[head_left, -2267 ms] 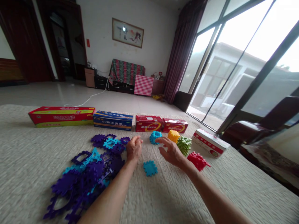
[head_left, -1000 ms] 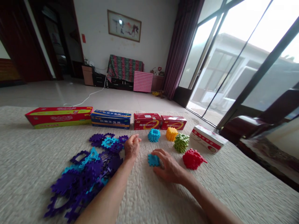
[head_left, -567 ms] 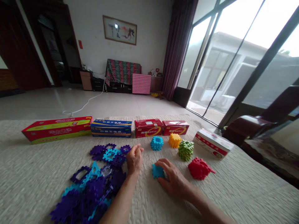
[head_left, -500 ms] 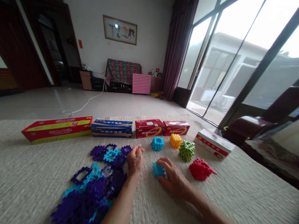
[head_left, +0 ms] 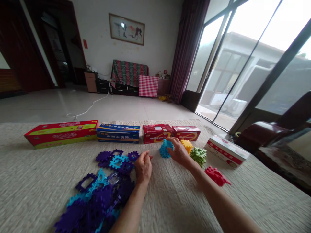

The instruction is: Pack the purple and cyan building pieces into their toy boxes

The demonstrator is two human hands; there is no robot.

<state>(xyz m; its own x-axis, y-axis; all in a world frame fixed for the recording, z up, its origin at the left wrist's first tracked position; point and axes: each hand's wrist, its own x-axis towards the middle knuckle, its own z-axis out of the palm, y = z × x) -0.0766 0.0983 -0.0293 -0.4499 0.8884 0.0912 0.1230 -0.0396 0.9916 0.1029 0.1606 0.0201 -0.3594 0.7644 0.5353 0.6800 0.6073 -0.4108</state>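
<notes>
My right hand (head_left: 181,152) has its fingers curled round light-blue toothed building blocks (head_left: 165,149) in front of the red boxes. Where the piece it brought ends and the light-blue cube there begins, I cannot tell. Beside that hand sit a yellow toothed block (head_left: 187,145), partly covered by it, a green toothed block (head_left: 199,154) and a red block with a pointed end (head_left: 215,175). My left hand (head_left: 143,166) rests on the cloth with curled fingers and nothing visible in them. Next to it spreads a pile of dark-purple and light-blue toothed plates (head_left: 102,197).
Along the far edge of the beige cloth (head_left: 175,200) stand a red-and-yellow box (head_left: 63,134), a blue box (head_left: 118,133), a red box (head_left: 156,133) and another red box (head_left: 187,132). A white-and-red box (head_left: 227,151) lies at the right, near a dark wooden armrest (head_left: 255,136).
My right hand has moved away from me, carrying the light-blue block up to the light-blue cube near the red boxes. My left hand stays by the pile. The view has shifted slightly.
</notes>
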